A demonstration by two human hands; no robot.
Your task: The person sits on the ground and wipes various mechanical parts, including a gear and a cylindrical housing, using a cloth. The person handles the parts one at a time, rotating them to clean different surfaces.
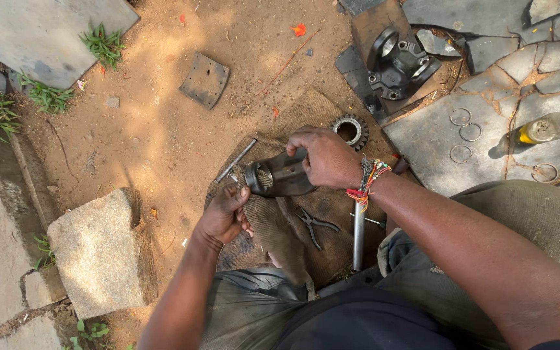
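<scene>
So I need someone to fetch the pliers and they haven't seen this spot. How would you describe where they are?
Find the brown sackcloth spread on the dirt in front of the seated person. The pliers lie on it just below the dark metal part held by the right hand, left of a long steel rod. They are the only two-handled tool there, small and dark, handles splayed apart.

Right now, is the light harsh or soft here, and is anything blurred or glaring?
Head view: dappled sunlight, bright on the sandy ground, softer shade over the left hand, right hand and dark metal part; the glass bottle glints and casts a crisp shadow; everything is in focus, with slight stretching at the edges.
</scene>
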